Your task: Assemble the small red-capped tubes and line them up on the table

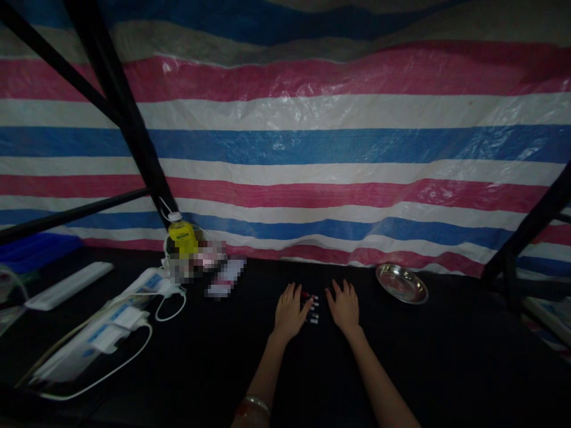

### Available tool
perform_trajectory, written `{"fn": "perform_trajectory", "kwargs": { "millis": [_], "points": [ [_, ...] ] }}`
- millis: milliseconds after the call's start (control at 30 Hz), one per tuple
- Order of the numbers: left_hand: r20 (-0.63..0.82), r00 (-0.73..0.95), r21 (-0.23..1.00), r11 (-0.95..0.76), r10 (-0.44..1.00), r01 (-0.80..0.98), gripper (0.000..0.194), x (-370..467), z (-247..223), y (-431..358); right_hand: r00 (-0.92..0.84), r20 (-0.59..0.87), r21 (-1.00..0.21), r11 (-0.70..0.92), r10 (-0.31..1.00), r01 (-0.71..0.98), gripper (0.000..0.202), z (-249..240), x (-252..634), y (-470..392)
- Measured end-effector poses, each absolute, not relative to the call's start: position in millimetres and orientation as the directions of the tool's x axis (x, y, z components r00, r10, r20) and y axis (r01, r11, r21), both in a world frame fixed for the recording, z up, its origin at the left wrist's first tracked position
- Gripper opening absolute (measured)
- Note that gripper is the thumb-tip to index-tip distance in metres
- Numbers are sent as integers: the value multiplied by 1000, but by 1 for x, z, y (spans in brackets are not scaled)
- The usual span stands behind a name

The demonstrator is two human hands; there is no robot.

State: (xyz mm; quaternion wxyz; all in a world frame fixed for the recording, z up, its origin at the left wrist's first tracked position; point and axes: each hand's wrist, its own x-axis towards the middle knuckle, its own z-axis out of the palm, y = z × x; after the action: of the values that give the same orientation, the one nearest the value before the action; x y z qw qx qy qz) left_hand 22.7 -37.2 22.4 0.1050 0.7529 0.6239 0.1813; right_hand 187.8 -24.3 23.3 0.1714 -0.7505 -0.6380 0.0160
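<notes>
My left hand [292,312] lies palm down on the black table, fingers apart, with its thumb over a column of small items [314,315]. Those items are short and slim with silvery ends; one is red and others look dark. Too little of them shows to name their kind, and the hand covers part of them. To their right, my right hand [344,304] rests flat with spread fingers and holds nothing. A round, shallow metal dish [422,297] stands farther right, apart from both hands.
At left are power strips [84,351] with white plugs and cables, a yellow bottle [182,236], a partly blurred pale packet [227,278] and a blue tray [40,249]. Black frame posts [138,142] stand before a striped plastic sheet [312,145] at the back.
</notes>
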Motion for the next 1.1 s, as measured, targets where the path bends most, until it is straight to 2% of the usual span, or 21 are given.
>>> {"fn": "perform_trajectory", "kwargs": {
  "millis": [267,600,733,867,1000,1100],
  "points": [
    [183,130,413,-196,975,889,56,21,13,-31,140,278,-365,-31,950,931,34,14,197,-23],
    [48,142,570,-144,989,809,52,11,21,-14,130,340,-440,35,931,898,34,12,199,-22],
    [172,147,672,-225,974,705,36,2,22,2,159,378,-483,48,912,874,34,6,202,-20],
    [275,73,790,-269,959,551,24,-3,19,11,231,442,-594,90,867,800,35,-2,206,-16],
    [340,30,799,-305,940,518,19,-2,17,6,348,490,-747,181,799,639,35,-8,220,-8],
    [359,77,791,-347,930,504,15,1,19,-2,366,482,-795,223,796,564,34,-8,234,-5]
  ]
}}
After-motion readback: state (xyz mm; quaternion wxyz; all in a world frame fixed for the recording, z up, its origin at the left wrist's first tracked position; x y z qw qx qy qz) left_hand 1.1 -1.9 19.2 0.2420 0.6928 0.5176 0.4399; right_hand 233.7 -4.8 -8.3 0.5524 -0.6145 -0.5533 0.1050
